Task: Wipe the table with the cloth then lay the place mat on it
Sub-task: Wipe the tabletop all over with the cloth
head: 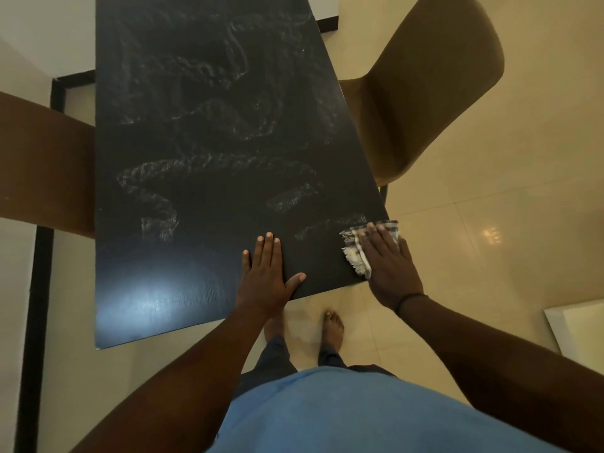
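Both hands flat: right [389, 261] pressing cloth [354, 253] at table [196, 158] corner, left [268, 273] bare beside it.

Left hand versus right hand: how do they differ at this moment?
The left hand lies bare on the table, away from the corner; the right hand presses the checked cloth at the near right corner. The left thumb is splayed; the right's is hidden. Both lie flat, palms down.

Tan chair [425, 103] stands on glossy cream tiles [490, 256].
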